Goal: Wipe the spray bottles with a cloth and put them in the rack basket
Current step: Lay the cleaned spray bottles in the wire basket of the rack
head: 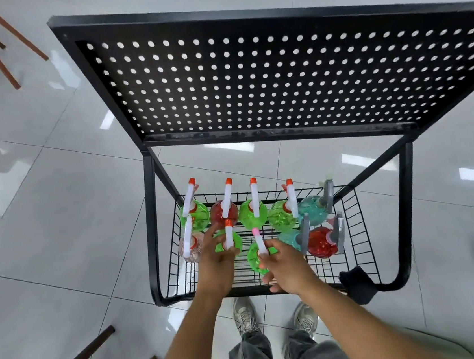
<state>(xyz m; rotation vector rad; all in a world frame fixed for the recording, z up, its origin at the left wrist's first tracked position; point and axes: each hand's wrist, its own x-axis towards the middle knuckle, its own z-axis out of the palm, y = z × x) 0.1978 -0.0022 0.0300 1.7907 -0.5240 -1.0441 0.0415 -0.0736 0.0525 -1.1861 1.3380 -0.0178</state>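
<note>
The black metal rack with its perforated top (pixel 276 65) stands over the black wire basket (pixel 352 243), which by my count already holds ten coloured plastic spray bottles. The dark cloth (pixel 357 283) hangs on its rim. My left hand (pixel 215 263) pinches a green bottle's white sprayer (pixel 229 237); my right hand (pixel 287 268) holds another green bottle (pixel 257 258), lowering it in. Nearly finished, I judge.

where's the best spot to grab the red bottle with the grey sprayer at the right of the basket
Judging by its pose, grip the grey sprayer head from above: the red bottle stands upright in the wire basket, a teal bottle close on its left, so its round body is hard to reach.
</note>
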